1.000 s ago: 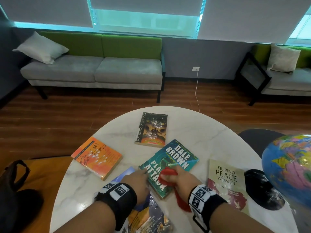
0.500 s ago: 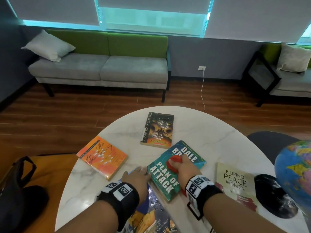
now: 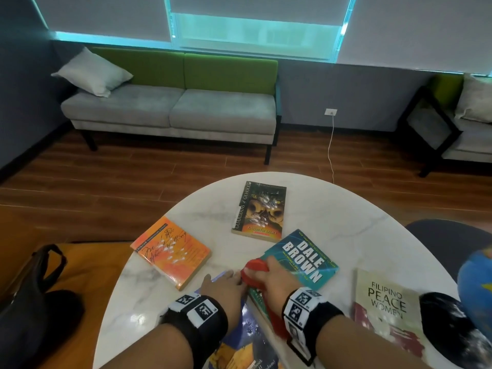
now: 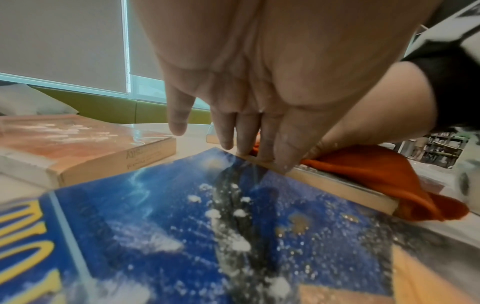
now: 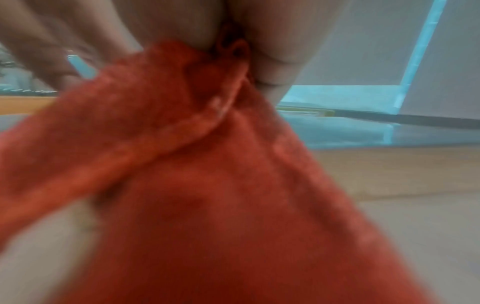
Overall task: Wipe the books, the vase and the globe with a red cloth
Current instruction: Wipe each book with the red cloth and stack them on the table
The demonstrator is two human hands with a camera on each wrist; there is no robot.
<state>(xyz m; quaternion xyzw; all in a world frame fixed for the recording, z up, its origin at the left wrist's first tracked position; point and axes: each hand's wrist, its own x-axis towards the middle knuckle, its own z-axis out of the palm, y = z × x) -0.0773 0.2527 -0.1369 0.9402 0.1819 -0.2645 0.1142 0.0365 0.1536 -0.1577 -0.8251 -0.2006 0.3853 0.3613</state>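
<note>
My right hand (image 3: 277,278) grips the bunched red cloth (image 3: 254,272) and presses it on the near-left part of the teal Dale Brown book (image 3: 306,258). The cloth (image 5: 207,174) fills the blurred right wrist view. My left hand (image 3: 223,284) lies with straight fingers (image 4: 228,131) touching that book's left edge, over the dusty blue book (image 4: 182,226). An orange book (image 3: 170,251), a dark owl-cover book (image 3: 261,209) and a cream Peace Women book (image 3: 386,307) lie on the white marble table (image 3: 332,209). The globe (image 3: 476,275) shows at the right edge. No vase is in view.
White powder speckles the blue book and the orange book (image 4: 78,142). A black globe base (image 3: 452,328) sits beside the cream book. A black bag (image 3: 34,302) rests on an orange seat at left. A grey-green sofa (image 3: 173,107) stands across the wood floor.
My right hand slid the cloth up the teal book, then back toward its near-left corner. The left hand stayed at the book's edge. The head view shifted left.
</note>
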